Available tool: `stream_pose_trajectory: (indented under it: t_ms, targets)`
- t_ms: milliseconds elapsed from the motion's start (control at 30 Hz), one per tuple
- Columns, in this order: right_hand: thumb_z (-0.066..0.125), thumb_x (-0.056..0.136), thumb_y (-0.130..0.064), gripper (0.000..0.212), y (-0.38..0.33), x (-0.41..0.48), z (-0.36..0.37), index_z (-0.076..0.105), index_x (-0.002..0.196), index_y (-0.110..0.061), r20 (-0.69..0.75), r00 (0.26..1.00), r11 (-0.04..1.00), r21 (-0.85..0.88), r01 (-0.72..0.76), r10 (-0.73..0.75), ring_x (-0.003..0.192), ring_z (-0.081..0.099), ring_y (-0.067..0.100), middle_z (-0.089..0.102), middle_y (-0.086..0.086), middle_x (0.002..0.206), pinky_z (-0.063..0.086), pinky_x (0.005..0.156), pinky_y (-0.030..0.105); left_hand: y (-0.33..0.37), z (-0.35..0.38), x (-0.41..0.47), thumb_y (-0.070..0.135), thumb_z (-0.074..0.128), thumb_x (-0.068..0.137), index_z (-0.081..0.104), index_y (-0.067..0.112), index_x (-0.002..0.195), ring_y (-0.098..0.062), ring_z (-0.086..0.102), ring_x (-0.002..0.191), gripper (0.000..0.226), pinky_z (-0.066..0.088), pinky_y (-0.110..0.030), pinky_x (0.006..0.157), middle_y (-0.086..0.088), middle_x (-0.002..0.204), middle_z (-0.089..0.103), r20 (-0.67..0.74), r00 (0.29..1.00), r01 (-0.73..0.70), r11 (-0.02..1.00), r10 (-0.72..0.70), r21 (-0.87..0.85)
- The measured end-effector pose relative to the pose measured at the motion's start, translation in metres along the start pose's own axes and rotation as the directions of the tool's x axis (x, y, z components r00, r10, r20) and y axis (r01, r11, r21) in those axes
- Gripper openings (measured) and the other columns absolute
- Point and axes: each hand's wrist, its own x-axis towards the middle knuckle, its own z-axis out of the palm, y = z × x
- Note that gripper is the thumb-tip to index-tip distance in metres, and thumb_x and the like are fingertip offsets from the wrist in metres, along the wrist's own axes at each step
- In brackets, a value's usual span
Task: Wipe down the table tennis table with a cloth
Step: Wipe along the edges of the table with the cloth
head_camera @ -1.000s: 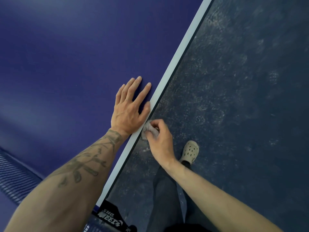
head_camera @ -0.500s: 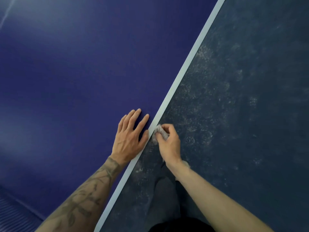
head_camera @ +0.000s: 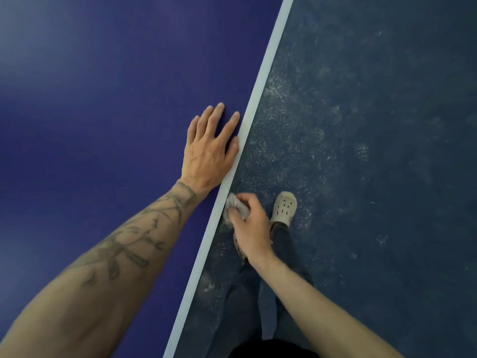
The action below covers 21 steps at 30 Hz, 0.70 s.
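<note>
Since half a second ago the right hand has slid nearer along the edge of the table: its cloth was then level with the left thumb and now sits beside the left wrist. A pale shoe, all but hidden then behind the right wrist, shows in full.

The right fingers are curled and clamped on the cloth, a small crumpled grey wad pinched against the thumb. The wad is pressed against the outer side of the white edge stripe at the table's right rim, just nearer than the heel of the left hand. Whether it touches the top face or only the side of the rim I cannot tell.

The left fingers lie straight and slightly apart, flat on the blue table top, pointing far and a little right. That hand rests palm-down, its thumb lying along the white stripe. The left forearm, tattooed with dark branching lines, runs back over the table to the near left corner.

Right of the stripe lies the floor, dark blue-grey and scuffed with pale dusty marks. The shoe, a clog with holes, stands on it just right of the right hand. Dark trouser legs show below the bare right forearm, which enters from the near right.
</note>
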Motion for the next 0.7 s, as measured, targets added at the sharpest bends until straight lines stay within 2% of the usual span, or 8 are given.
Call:
stream_pose_trajectory:
  t_ms: [133,200,300,367,433,567,700]
  targets:
    - [0.068,0.102,-0.015,0.013,-0.044,0.094,-0.018,0.065,0.113,-0.022,-0.132,0.991,0.997,0.069,0.038,-0.029,0.094,0.070,0.009,0.074,-0.004,0.106,0.059,0.081,0.031,0.000,0.013,0.062,0.039,0.045,0.109,0.048,0.025,0.158,-0.035,0.037,0.152,0.051,0.024,-0.052,0.127,-0.012,0.164,0.042,-0.023,1.000,0.006,1.000,-0.006,0.027]
    - [0.068,0.103,-0.016,0.013,-0.056,0.111,-0.024,0.064,0.113,-0.023,-0.141,0.990,0.994,0.102,0.039,-0.025,0.095,0.070,0.008,0.073,-0.006,0.107,0.059,0.082,0.028,0.002,0.018,0.088,0.040,0.046,0.109,0.049,0.025,0.157,-0.034,0.037,0.152,0.050,0.023,-0.052,0.127,-0.012,0.162,0.043,-0.032,0.999,0.009,1.000,-0.008,0.017]
    - [0.069,0.102,-0.015,0.017,-0.048,0.092,-0.023,0.063,0.114,-0.026,-0.042,0.999,0.996,0.094,0.007,-0.003,0.098,0.071,0.008,0.074,-0.006,0.109,0.058,0.084,0.027,0.004,0.021,0.105,0.040,0.047,0.108,0.049,0.025,0.157,-0.033,0.035,0.153,0.051,0.021,-0.051,0.128,-0.011,0.163,0.042,-0.024,0.999,0.031,0.999,-0.031,0.019]
    - [0.070,0.100,-0.012,0.023,-0.042,0.073,-0.025,0.062,0.109,-0.032,0.042,0.999,0.998,0.054,-0.033,0.031,0.096,0.070,0.004,0.074,-0.008,0.107,0.053,0.079,0.017,0.003,0.020,0.107,0.038,0.049,0.108,0.050,0.023,0.156,-0.032,0.035,0.153,0.051,0.021,-0.051,0.128,-0.011,0.163,0.042,-0.022,0.999,0.038,0.999,-0.037,0.010]
    - [0.070,0.100,-0.010,0.027,-0.048,0.074,-0.030,0.062,0.107,-0.034,0.048,0.998,0.999,0.029,-0.028,0.026,0.096,0.070,0.003,0.074,-0.008,0.106,0.051,0.077,0.015,0.003,0.020,0.107,0.036,0.052,0.107,0.052,0.021,0.155,-0.032,0.036,0.153,0.050,0.023,-0.052,0.127,-0.012,0.162,0.043,-0.028,0.999,0.037,0.999,-0.037,-0.002]
    - [0.069,0.103,-0.012,0.016,-0.091,0.141,-0.041,0.066,0.117,-0.018,-0.107,0.993,0.988,0.145,0.054,-0.038,0.101,0.072,0.009,0.076,-0.001,0.112,0.060,0.089,0.028,0.003,0.018,0.110,0.033,0.055,0.104,0.053,0.019,0.155,-0.033,0.037,0.153,0.052,0.024,-0.053,0.127,-0.013,0.162,0.043,-0.017,0.999,0.041,0.999,-0.041,-0.008]
    - [0.065,0.104,-0.011,0.018,-0.125,0.178,-0.051,0.063,0.117,-0.022,-0.197,0.976,0.988,0.101,0.114,-0.093,0.102,0.070,0.010,0.073,-0.005,0.113,0.058,0.090,0.029,0.004,0.016,0.111,0.033,0.057,0.103,0.053,0.019,0.154,-0.033,0.038,0.153,0.053,0.025,-0.053,0.126,-0.013,0.162,0.043,-0.013,0.999,0.040,0.999,-0.040,-0.008]
